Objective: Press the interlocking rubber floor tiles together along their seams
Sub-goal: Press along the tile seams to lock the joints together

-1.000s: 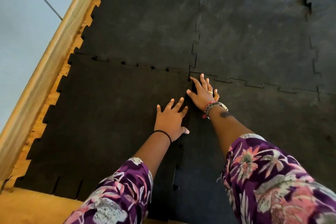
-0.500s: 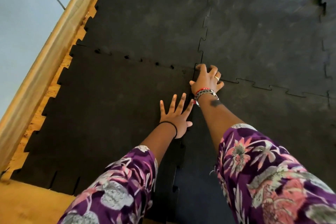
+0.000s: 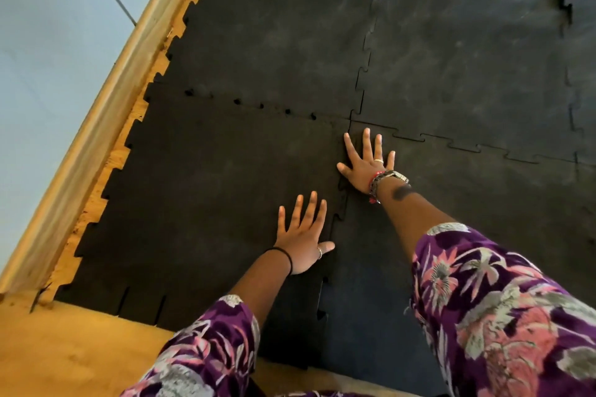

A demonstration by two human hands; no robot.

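Observation:
Black interlocking rubber tiles cover the floor. The near-left tile meets the near-right tile along a toothed seam that runs toward me. My left hand lies flat, fingers spread, on the near-left tile just left of that seam. My right hand lies flat with fingers spread across the seam's far end, just below the corner where the tiles meet. Small gaps show along the cross seam between the near-left tile and the far-left tile.
A wooden skirting board runs diagonally along the left, with a pale wall beyond it. Bare wooden floor shows at the near left. A far-right seam has an open notch. My purple floral sleeves fill the bottom.
My right hand has opened from curled fingers at the tile corner to a flat spread palm slightly nearer along the seam. My left hand stays flat beside the seam.

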